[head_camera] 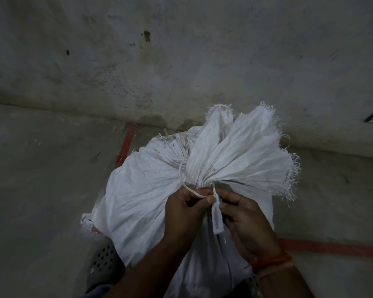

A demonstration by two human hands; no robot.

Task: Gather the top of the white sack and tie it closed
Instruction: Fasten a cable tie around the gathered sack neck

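Note:
A full white woven sack (138,201) stands on the floor in front of me. Its top (241,155) is bunched into a fan of pleats with frayed edges, spreading up and to the right. A white plastic tie strap (184,175) loops around the gathered neck. My left hand (185,214) pinches the strap's free end just below the neck. My right hand (243,220) holds the strap's flat tag end (216,218), which hangs down between both hands.
A stained concrete wall (181,61) rises behind the sack. The grey floor carries red painted lines (332,248), one at the right and one behind the sack. A grey perforated shoe (101,261) shows beside the sack at the lower left.

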